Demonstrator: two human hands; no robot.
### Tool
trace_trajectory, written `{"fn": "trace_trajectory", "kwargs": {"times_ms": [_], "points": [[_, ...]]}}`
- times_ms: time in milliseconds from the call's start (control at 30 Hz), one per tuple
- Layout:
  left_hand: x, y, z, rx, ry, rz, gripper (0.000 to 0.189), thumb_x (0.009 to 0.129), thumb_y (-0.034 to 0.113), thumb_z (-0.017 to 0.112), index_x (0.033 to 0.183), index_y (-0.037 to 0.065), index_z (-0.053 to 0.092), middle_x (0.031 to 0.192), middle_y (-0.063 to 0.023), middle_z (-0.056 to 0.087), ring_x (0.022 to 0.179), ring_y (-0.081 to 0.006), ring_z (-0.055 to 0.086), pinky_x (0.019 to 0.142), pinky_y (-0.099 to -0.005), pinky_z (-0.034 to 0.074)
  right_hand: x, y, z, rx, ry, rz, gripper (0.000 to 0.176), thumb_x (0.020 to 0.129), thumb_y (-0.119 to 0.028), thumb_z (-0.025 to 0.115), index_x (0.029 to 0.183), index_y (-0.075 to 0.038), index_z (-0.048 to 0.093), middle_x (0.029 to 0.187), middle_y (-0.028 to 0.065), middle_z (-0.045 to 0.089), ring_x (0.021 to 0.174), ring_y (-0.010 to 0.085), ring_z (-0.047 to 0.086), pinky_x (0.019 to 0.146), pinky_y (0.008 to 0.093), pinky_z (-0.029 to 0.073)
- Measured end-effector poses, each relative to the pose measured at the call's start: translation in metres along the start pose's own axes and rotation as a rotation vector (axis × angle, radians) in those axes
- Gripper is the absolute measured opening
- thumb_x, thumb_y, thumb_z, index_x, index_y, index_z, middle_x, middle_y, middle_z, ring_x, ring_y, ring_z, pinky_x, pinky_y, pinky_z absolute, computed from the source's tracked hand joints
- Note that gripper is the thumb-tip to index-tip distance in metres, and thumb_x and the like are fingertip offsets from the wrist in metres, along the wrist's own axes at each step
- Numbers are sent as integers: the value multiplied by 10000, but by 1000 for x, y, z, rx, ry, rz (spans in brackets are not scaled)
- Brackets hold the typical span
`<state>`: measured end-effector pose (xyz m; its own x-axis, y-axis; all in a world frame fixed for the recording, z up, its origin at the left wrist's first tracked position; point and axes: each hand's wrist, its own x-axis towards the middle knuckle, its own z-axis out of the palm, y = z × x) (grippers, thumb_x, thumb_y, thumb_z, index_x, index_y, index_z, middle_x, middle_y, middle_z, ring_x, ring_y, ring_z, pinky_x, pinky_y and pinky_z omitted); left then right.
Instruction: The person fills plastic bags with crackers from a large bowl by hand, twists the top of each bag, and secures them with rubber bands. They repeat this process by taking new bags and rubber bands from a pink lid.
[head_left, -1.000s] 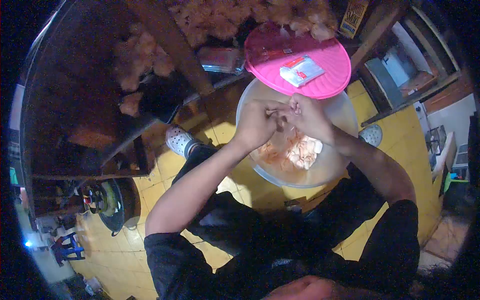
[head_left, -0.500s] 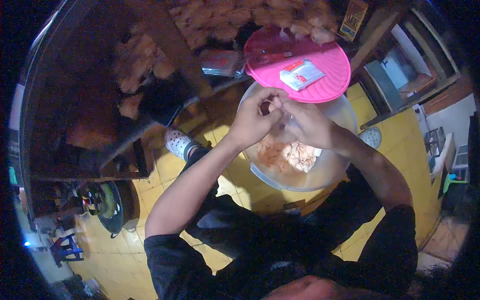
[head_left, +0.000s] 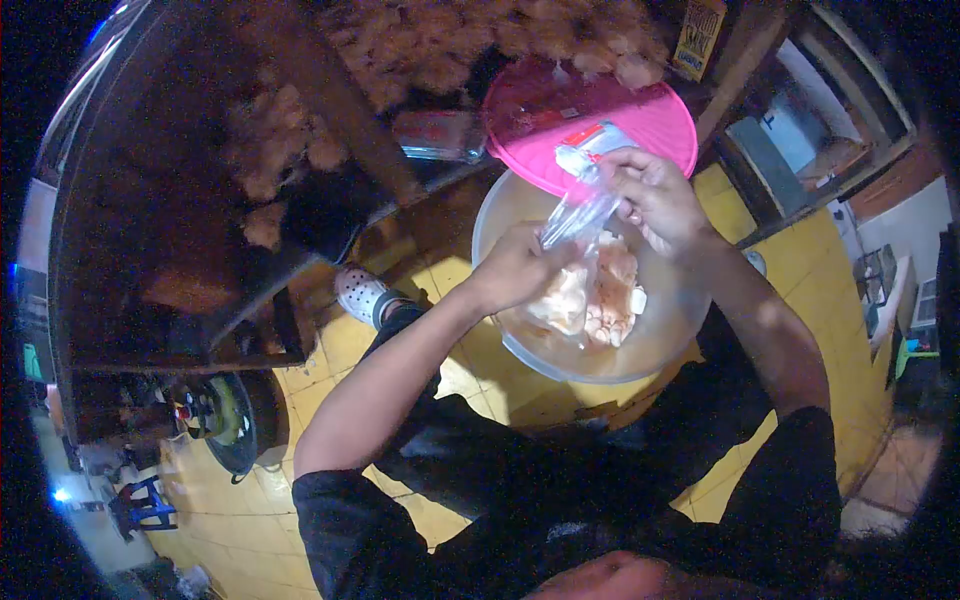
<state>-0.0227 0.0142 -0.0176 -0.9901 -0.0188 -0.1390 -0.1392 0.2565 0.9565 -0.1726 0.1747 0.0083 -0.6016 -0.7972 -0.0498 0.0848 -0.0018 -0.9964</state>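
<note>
A clear plastic bag (head_left: 580,215) stretches between my two hands above a large translucent tub (head_left: 530,355). My left hand (head_left: 515,268) is closed around the lower part of the gathered plastic. My right hand (head_left: 655,198) pinches its upper end, fingers bent. Below my left hand, a pale, shiny bulge (head_left: 562,300) overlaps the tub's contents. Inside the tub lie pale orange-white pieces (head_left: 612,320), brightly lit. Just beyond my hands, a white and red packet (head_left: 600,135) lies on a round pink lid (head_left: 665,130), partly hidden by the plastic.
The pink lid overlaps the tub's far rim. Clear packs (head_left: 435,135) lie on a dark wooden shelf beside it, with many brownish bagged items (head_left: 420,45) behind. A yellow box (head_left: 698,38) stands at the back right. My shoe (head_left: 360,295) rests on yellow tiles (head_left: 460,375); a dark wok-like pan (head_left: 232,435) stands left.
My hands were together over the tub's far side, fingers pinched. Now they are apart, my left lower and my right farther right, with the plastic drawn out between them.
</note>
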Motion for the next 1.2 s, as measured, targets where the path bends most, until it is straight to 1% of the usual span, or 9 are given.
{"fn": "trace_trajectory", "kwargs": {"times_ms": [300, 367, 400, 533, 567, 633, 700, 967, 1200], "points": [[1, 5, 17, -26, 251, 308, 369, 918, 312, 613, 1167, 40, 622, 954, -136, 692, 850, -199, 652, 792, -340, 497, -17, -10, 45, 351, -273, 64, 268, 1009, -245, 476, 1117, -17, 568, 1198, 112, 589, 1033, 200, 605, 921, 363, 481], [-1, 8, 11, -48, -46, 27, 504, 904, 403, 612, 1259, 49, 558, 1026, -187, 678, 980, -271, 643, 889, -392, 473, -13, -12, 42, 383, -190, 21, 334, 1014, -308, 455, 1092, -13, 590, 1152, 118, 617, 1030, 187, 606, 882, 346, 503], [2, 12, 11, 55, -23, 48, 445, 960, 388, 555, 1209, 20, 560, 1062, -75, 643, 945, -152, 610, 834, -321, 500, -12, -18, 37, 370, -86, 40, 302, 1021, -307, 430, 981, -39, 562, 1136, 132, 607, 1049, 208, 588, 892, 367, 494], [-12, 18, 8, 708, 253, -57, 666, 928, 593, 470, 1266, 23, 533, 1111, -111, 656, 1018, -280, 630, 930, -411, 456, -6, -14, 26, 95, 6, -128, 340, 1008, -353, 426, 985, -50, 578, 957, 85, 623, 853, 172, 596, 751, 329, 507], [-10, 20, 9, 167, 4, -155, 669, 936, 593, 432, 1284, 28, 517, 1151, -120, 641, 1038, -290, 625, 951, -422, 450, -12, -12, 28, -140, 20, -233, 390, 994, -402, 438, 1036, -54, 608, 897, 66, 634, 712, 151, 613, 679, 304, 510], [-11, 28, 11, -376, -237, -231, 672, 945, 593, 394, 1301, 33, 501, 1191, -129, 626, 1059, -300, 620, 972, -433, 444, -21, -1, 49, -283, -8, -287, 276, 896, -322, 595, 965, -58, 632, 1158, 146, 576, 1100, 228, 564, 916, 363, 455], [-21, 43, 18, -1256, -251, -389, 481, 1020, 445, 310, 1239, 70, 516, 1072, -81, 637, 996, -201, 621, 847, -376, 509, -33, -33, 58, -1291, -201, -944, 232, 797, -282, 661, 858, -59, 650, 1346, 124, 493, 1286, 292, 419, 1047, 455, 351], [-22, 52, 12, -1092, -195, -39, 502, 993, 442, 379, 1368, 116, 448, 1239, -103, 572, 1109, -231, 599, 938, -342, 508, -49, -22, 62, -1411, -80, -1181, 194, 739, -317, 678, 632, -172, 605, 1417, -44, 472, 1322, 253, 366, 1116, 458, 157], [-6, 54, 17, -1115, 23, 123, 340, 991, 436, 459, 838, 138, 513, 809, 10, 533, 782, -139, 545, 693, -290, 464, -41, -27, 63, -984, 103, -1009, 197, 802, -271, 644, 733, -95, 590, 1419, 106, 454, 1329, 372, 341, 1078, 500, 230]]}}
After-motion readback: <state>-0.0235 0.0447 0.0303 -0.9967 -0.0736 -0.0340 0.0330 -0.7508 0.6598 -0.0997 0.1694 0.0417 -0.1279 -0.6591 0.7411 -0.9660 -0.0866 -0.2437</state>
